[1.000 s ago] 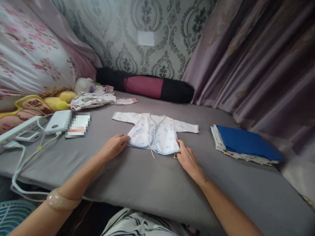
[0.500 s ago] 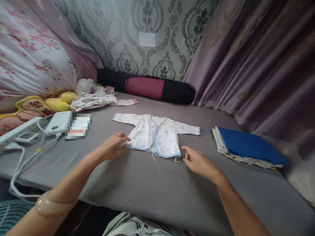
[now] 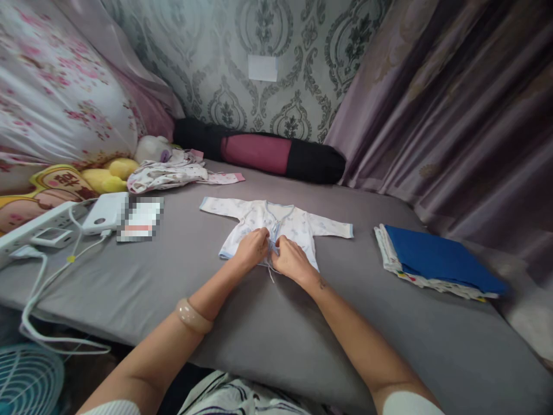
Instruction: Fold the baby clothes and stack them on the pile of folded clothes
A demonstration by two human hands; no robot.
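Note:
A small white baby shirt (image 3: 248,212) with pale blue trim and a faint print lies spread on the grey sheet (image 3: 259,323), both sleeves stretched out sideways. My left hand (image 3: 254,246) is closed at the middle of its front opening, fingers pinched on the left front edge. Close beside it, my right hand (image 3: 290,256) pinches the right front edge. A thin white tie string (image 3: 271,275) hangs below the hem between the hands. My fingers hide the middle of the front, so which bit of edge or tie they grip is partly covered.
Folded cloths with a blue one (image 3: 440,259) on top lie at right. At left are a power strip (image 3: 38,230), a white power bank (image 3: 103,213) with cables, yellow plush toys (image 3: 108,176) and crumpled baby clothes (image 3: 173,173). A black-and-maroon bolster (image 3: 254,153) lines the wall.
Both hands have moved inward from the shirt's lower corners to the middle of its front, and their fingers have closed there. The shirt stays in place.

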